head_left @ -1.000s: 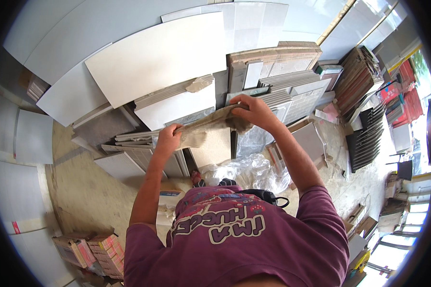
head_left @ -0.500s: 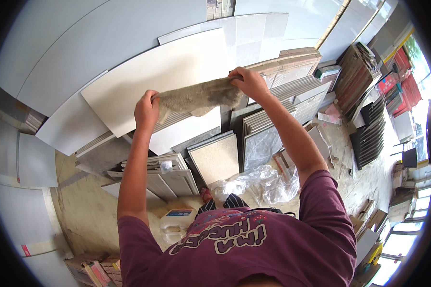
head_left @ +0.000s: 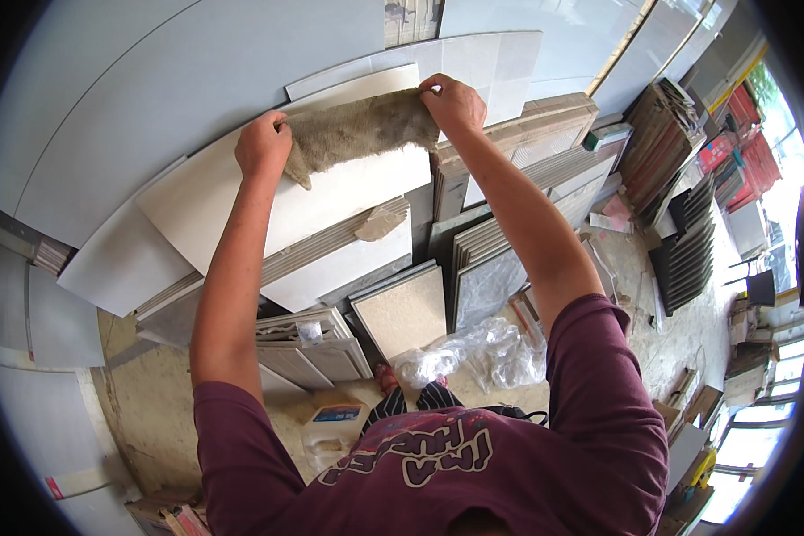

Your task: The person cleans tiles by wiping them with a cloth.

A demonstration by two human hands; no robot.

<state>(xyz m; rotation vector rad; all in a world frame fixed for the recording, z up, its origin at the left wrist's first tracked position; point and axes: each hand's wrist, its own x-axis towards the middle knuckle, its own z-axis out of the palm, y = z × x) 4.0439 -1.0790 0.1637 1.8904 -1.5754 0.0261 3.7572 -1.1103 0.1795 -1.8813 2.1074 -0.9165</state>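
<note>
A dirty grey-brown cloth hangs stretched between my two hands. My left hand pinches its left end, and my right hand grips the upper right corner. A lower corner of the cloth dangles beside my left wrist. Behind it leans a large cream tile slab, its upper part partly covered by the cloth. Below this slab stands a row of white tiles on edge, with a small tan scrap on their top edges.
Crumpled clear plastic and a beige speckled tile lie near my feet. A plastic jug stands at lower left. More tiles on edge stand to the right, and a dark display rack is farther right.
Both hands have moved up and away from me, carrying the cloth higher over the cream slab. The cloth now hangs flatter, and the tan scrap has come into view.
</note>
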